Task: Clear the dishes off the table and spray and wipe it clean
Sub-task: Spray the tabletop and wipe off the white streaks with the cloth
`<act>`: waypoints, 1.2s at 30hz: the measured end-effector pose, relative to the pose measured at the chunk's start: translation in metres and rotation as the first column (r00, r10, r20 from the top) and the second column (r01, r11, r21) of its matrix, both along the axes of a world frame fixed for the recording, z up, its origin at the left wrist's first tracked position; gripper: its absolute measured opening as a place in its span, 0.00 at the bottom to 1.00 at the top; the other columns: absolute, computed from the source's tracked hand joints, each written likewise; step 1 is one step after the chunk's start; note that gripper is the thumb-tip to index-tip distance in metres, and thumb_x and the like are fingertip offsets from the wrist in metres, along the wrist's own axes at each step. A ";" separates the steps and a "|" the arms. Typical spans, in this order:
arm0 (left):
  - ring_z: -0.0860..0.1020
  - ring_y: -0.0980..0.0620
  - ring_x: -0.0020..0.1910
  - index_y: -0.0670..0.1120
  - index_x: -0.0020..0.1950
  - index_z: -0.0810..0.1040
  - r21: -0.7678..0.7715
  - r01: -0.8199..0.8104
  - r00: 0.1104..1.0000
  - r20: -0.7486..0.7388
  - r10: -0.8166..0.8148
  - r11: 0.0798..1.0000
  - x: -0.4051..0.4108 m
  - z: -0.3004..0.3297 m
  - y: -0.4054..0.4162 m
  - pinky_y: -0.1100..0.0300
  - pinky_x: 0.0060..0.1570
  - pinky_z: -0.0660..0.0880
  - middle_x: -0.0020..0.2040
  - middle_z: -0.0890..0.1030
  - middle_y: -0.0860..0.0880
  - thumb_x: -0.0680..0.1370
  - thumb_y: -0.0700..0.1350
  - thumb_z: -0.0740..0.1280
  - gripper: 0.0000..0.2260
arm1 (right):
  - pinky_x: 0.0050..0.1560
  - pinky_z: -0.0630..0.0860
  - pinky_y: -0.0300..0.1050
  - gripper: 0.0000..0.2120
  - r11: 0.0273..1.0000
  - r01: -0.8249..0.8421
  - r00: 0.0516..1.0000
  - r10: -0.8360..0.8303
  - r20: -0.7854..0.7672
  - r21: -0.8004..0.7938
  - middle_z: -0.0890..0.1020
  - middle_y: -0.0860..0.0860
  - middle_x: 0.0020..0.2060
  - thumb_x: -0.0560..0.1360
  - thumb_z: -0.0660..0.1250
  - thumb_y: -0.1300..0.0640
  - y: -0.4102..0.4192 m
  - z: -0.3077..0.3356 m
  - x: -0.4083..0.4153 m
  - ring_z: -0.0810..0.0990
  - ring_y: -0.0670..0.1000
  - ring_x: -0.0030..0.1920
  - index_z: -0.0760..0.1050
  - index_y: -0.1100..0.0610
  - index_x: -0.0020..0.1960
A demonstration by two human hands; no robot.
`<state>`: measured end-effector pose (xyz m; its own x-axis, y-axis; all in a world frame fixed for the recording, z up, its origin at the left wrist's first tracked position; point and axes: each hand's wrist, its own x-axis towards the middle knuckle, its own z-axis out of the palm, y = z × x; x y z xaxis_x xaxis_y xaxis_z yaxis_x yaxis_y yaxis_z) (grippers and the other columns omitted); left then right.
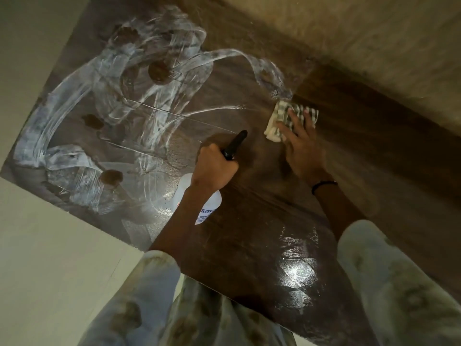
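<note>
spray bottle [209,208] half hidden, label unreadable

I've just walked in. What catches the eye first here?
White smeared swirls of cleaner cover the far left of the dark wooden table. The left hand grips a spray bottle mid-table, while the right hand presses a striped cloth near the far edge.

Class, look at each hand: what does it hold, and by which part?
Left hand grips the spray bottle by its black trigger head. Right hand holds nothing; it presses flat on the cloth.
</note>
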<state>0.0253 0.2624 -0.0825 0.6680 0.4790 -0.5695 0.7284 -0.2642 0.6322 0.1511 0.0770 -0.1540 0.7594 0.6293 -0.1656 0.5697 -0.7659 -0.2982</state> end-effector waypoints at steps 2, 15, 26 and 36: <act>0.77 0.43 0.32 0.36 0.52 0.79 0.001 0.016 0.999 0.048 -0.016 1.000 0.001 0.002 0.003 0.54 0.32 0.74 0.37 0.79 0.38 0.73 0.38 0.66 0.10 | 0.74 0.58 0.57 0.21 1.000 -0.002 1.000 0.002 0.013 0.013 0.57 0.52 0.77 0.81 0.52 0.57 0.026 -0.003 0.006 0.49 0.63 0.77 0.67 0.49 0.72; 0.67 0.51 0.24 0.44 0.34 0.73 -0.029 -0.013 0.998 0.055 0.015 0.999 0.017 0.009 0.010 0.63 0.25 0.63 0.25 0.69 0.48 0.74 0.38 0.66 0.09 | 0.70 0.65 0.61 0.24 0.954 -0.300 0.954 0.300 -0.012 0.016 0.60 0.53 0.76 0.77 0.58 0.62 -0.006 -0.005 -0.024 0.53 0.61 0.77 0.67 0.48 0.72; 0.69 0.48 0.28 0.38 0.43 0.78 -0.055 -0.011 0.998 0.053 0.014 0.998 0.041 0.008 0.028 0.61 0.29 0.64 0.30 0.73 0.43 0.73 0.37 0.66 0.03 | 0.74 0.58 0.59 0.24 0.989 -0.150 0.989 0.150 0.002 -0.012 0.56 0.52 0.77 0.78 0.58 0.58 0.108 -0.006 -0.006 0.49 0.61 0.77 0.64 0.49 0.74; 0.70 0.50 0.26 0.35 0.44 0.79 -0.001 0.068 0.997 0.048 -0.068 0.998 0.071 0.005 0.045 0.70 0.21 0.64 0.29 0.73 0.44 0.74 0.39 0.66 0.07 | 0.64 0.72 0.58 0.24 0.996 -0.084 0.996 0.084 -0.008 -0.009 0.59 0.51 0.77 0.77 0.57 0.60 0.007 0.006 0.019 0.51 0.60 0.77 0.66 0.46 0.72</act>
